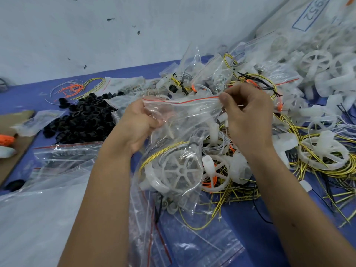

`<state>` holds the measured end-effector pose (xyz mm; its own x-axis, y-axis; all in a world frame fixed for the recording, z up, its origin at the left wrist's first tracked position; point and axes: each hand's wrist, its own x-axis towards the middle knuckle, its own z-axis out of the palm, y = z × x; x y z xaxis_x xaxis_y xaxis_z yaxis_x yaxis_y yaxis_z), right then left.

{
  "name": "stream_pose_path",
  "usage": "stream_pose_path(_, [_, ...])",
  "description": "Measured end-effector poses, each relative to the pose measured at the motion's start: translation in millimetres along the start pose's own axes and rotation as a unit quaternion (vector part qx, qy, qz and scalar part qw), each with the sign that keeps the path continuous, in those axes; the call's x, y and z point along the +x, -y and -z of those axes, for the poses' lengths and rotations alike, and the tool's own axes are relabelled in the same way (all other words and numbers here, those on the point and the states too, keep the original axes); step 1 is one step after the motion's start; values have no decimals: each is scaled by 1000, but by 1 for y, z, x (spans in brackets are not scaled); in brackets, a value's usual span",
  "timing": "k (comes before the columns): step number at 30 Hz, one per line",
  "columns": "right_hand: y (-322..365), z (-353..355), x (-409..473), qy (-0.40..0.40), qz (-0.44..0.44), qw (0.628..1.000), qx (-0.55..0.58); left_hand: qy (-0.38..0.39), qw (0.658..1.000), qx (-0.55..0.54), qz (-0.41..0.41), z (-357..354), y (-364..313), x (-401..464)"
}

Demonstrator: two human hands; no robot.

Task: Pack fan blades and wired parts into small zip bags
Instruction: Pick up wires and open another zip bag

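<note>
Both hands are pinching the red-striped zip bag [183, 110]: left hand [138, 126] gripping one corner, right hand [248, 114] squeezing the seal, above the blue table [23, 97].

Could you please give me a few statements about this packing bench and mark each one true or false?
1. Both hands hold the clear zip bag with the red seal line. True: the left hand grips its left edge, the right hand pinches its top right.
2. The heap of small black plastic rings lies right of the hands. False: it lies to their left.
3. The table has a blue surface. True.
4. The white spoked fan blade wheel lies bare on the table. False: it sits inside a clear bag.
5. The loose yellow wires lie to the right. True.
</note>
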<state>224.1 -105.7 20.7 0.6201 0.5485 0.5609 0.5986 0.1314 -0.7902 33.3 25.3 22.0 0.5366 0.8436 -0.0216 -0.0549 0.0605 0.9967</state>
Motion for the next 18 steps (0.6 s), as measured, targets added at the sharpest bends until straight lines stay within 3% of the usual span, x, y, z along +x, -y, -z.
stream_pose_path(3, [3, 1, -1, -10, 17, 999, 28, -14, 998, 65, -15, 8, -5, -5])
stream_pose_path(6, [6, 0, -2, 2, 28, 998, 64, -46, 984, 137, -104, 7, -14, -6])
stream_pose_path(10, [6, 0, -3, 27, 48, 996, 69, -8, 960, 217, -179, -6, -22, -7])
stream_pose_path(15, [3, -1, -3, 31, 38, 996, 77, -78, 966, 165, -183, -12, -15, -4])
stream_pose_path(18, [1, 0, -3, 10, 31, 995, 92, -76, 980, 95, -158, -3, -12, -4])
